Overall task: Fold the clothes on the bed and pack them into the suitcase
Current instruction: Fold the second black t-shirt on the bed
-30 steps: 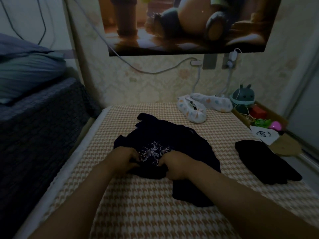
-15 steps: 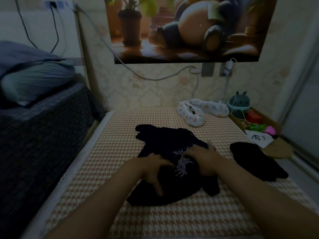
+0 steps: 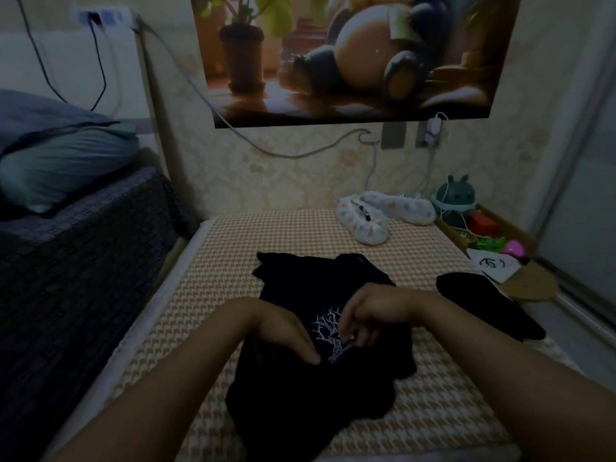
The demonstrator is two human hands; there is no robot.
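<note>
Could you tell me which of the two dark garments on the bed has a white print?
The dark shirt under the left hand and right hand: a white branching print shows between them. The black garment to its right looks plain.

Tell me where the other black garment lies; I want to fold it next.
Head view: the black garment lies at the right of the bed, right of the shirt, near the paper sheet.

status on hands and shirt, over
Left hand flat on dark shirt, right hand pinching it by the print. Shirt bunched on bed, unfolded. Other dark garment apart at right; suitcase not in view.
</note>
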